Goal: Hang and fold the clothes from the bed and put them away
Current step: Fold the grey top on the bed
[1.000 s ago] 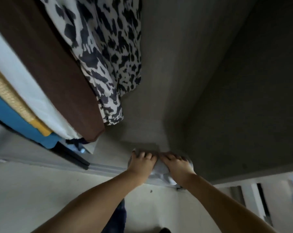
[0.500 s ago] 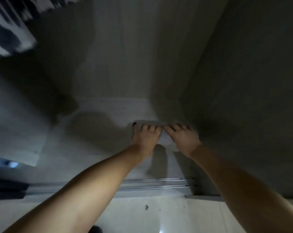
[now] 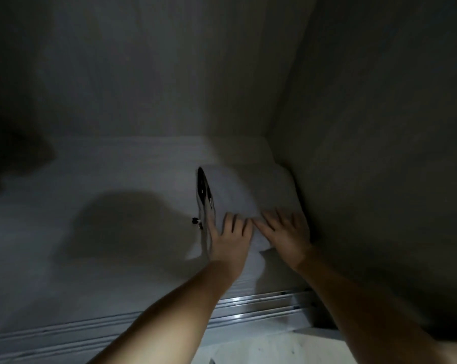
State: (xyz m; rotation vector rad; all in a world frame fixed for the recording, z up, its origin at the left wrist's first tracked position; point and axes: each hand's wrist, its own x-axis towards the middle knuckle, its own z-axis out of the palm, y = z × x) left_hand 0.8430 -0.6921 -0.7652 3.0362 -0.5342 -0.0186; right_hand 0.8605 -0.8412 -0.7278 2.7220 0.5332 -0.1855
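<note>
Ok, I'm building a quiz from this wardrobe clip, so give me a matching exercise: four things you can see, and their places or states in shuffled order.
Things:
1. folded white garment
2. left hand
3. right hand
4. sliding-door track

Places or states:
A. metal rails along the wardrobe's front edge
B. flat on the garment, nearer the side wall
C. lying in the wardrobe floor's right corner
D. flat on the garment, beside its black-patterned edge

Pairs: 1-C, 2-D, 3-B, 4-A
</note>
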